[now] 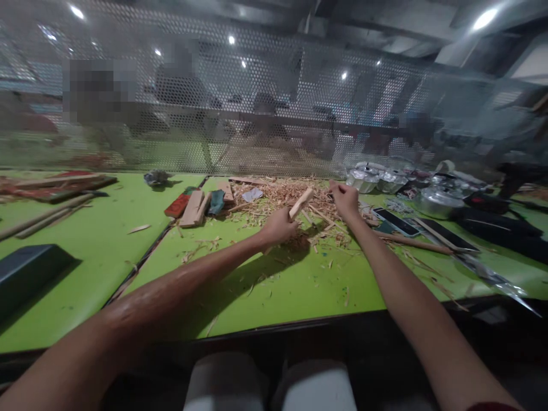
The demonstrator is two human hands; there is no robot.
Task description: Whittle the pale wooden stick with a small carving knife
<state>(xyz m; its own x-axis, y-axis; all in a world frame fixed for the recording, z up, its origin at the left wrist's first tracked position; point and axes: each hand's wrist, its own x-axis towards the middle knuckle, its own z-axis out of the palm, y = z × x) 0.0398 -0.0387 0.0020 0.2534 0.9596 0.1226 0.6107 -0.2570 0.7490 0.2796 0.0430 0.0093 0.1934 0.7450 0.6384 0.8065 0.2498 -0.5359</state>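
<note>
- Wooden piece (302, 203) sits in the grasp of the left hand (279, 226), its pale end angled up — above the middle of the desk (265, 308), between near and far edges.
- Right hand (346, 202) hovers by the shavings (274, 198), fingers bent together; whether they pinch anything, I cannot tell.
- Carving looks well under way — shavings heap toward the far edge; how much shaping is left does not show.
</note>
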